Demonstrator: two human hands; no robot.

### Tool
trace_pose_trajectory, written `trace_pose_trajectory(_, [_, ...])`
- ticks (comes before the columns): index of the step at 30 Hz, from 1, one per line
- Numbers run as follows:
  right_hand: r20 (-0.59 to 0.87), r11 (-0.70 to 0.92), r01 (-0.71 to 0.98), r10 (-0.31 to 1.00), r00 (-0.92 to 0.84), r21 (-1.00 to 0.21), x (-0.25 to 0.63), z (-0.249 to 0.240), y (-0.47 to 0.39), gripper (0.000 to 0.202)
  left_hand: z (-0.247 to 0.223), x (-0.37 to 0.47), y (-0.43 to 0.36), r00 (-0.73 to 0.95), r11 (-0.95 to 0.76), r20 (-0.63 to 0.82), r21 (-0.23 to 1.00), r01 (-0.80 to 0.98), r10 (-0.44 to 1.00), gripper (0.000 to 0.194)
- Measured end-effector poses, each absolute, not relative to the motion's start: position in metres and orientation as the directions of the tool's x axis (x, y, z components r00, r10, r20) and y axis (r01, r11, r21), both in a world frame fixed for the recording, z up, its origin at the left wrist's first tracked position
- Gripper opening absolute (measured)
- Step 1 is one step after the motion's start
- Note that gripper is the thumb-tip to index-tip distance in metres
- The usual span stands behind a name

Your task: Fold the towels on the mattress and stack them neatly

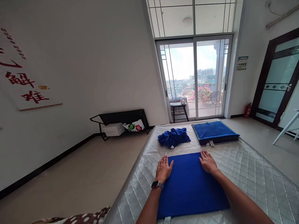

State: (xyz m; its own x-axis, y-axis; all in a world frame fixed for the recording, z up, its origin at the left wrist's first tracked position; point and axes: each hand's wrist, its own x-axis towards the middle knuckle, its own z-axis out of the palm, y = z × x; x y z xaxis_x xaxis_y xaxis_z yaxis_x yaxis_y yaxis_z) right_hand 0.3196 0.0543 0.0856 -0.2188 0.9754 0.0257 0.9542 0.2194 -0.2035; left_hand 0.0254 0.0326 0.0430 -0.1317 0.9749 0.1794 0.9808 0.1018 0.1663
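Note:
A blue cloth (189, 186), folded flat into a rectangle, lies on the silver quilted surface in front of me. My left hand (163, 169) rests flat on its far left edge, fingers stretched forward and a watch on the wrist. On the far right corner of the cloth lies my right hand (207, 161), palm down with the fingers extended. Beyond them sits a crumpled blue cloth (174, 137) with a small white tag. To its right is a neat stack of folded blue cloths (215, 130), with white tags at the near edge.
The silver quilted surface (254, 174) spreads around the cloths. Against the left wall stands a black rack (119, 118) with white boxes (113, 129) and a bag (135, 125). A stool (178, 107) is by the sliding glass door; white chair legs (286, 127) show at right.

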Motion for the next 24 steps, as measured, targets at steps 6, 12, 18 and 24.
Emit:
trace_pose_trajectory(6, [0.016,0.209,0.957,0.977,-0.211,-0.203,0.318,0.085,0.056,0.058,0.054,0.032,0.035,-0.099,0.079,0.203,0.104,0.991,0.974,0.065])
trace_pose_trajectory(12, [0.021,0.227,0.951,0.973,-0.228,-0.212,0.320,0.080,0.058,0.060,0.048,0.130,0.051,0.241,-0.258,0.295,0.021,0.966,0.925,0.049])
trace_pose_trajectory(18, [0.032,0.270,0.933,0.962,-0.270,-0.237,0.324,0.079,0.056,0.059,0.035,0.166,0.059,0.411,-0.419,0.263,-0.026,0.908,0.873,0.036])
trace_pose_trajectory(24, [0.034,0.232,0.940,0.972,-0.231,-0.249,0.319,0.078,0.059,0.060,0.038,0.090,0.052,0.259,-0.258,0.236,-0.037,0.966,0.937,0.042])
